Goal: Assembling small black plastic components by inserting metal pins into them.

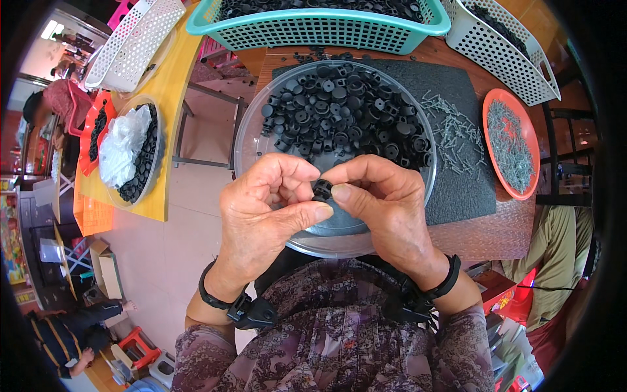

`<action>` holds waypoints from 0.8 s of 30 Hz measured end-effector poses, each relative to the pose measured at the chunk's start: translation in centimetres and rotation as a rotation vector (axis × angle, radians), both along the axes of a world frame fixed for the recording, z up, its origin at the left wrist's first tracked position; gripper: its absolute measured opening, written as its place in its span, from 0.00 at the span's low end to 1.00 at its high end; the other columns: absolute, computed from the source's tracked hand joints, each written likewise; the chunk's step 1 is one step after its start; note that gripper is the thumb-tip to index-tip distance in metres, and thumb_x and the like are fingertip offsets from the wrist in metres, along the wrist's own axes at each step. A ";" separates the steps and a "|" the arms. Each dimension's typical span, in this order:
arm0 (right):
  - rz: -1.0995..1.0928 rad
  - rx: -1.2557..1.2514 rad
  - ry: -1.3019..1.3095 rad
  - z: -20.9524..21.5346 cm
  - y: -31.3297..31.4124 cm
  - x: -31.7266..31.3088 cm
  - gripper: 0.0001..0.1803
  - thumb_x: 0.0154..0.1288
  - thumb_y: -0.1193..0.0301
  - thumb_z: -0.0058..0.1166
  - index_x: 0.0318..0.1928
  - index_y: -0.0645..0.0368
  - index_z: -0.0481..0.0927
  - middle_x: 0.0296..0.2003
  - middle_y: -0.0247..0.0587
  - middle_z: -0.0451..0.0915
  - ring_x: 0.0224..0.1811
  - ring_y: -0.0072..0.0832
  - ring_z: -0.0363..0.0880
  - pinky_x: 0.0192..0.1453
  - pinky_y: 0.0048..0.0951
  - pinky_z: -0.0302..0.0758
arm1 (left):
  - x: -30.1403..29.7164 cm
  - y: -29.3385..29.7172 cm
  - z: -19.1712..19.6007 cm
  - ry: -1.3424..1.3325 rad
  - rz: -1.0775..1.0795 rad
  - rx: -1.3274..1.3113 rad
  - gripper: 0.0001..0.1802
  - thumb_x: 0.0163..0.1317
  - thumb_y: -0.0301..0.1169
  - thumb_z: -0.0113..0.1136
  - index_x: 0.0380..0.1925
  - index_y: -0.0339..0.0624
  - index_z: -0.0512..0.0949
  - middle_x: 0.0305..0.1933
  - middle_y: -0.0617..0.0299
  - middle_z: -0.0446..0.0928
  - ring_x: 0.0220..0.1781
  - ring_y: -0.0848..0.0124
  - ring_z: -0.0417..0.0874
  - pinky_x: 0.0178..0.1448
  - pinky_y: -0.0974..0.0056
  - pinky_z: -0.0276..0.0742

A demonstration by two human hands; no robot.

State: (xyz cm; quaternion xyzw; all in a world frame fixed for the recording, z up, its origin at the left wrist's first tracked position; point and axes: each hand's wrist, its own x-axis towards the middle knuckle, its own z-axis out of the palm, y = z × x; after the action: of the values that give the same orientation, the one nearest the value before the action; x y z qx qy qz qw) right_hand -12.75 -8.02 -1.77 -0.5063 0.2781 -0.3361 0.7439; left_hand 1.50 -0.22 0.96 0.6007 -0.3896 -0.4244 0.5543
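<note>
Between my fingertips is a small black round plastic part, held above the near side of a clear round tub. My left hand pinches it from the left with thumb and forefinger. From the right, the thumb and forefinger of my right hand press on the same part. Many similar black plastic parts heap up in the clear tub below. The fingers partly cover the held part, so its finer shape is hard to make out.
Metal pins lie scattered on a dark foam mat; more fill an orange-red plate. A teal basket and a white basket stand behind. On the yellow table at left sits another tub with a plastic bag.
</note>
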 end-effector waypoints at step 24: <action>-0.072 -0.143 -0.013 -0.3 0.3 0.2 0.06 0.57 0.87 0.52 0.33 0.64 0.76 0.29 0.31 0.77 0.33 0.13 0.74 0.37 0.17 0.71 | 0.3 -0.5 -0.8 -0.096 -0.083 -0.056 0.14 0.48 0.20 0.68 0.36 0.33 0.76 0.27 0.68 0.74 0.30 0.83 0.73 0.34 0.77 0.70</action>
State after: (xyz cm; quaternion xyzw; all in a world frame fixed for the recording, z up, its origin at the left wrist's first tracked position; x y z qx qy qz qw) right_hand -12.50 -7.74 -2.07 -0.5456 0.2663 -0.3848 0.6952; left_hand 1.81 -0.74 0.12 0.5878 -0.4522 -0.4067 0.5334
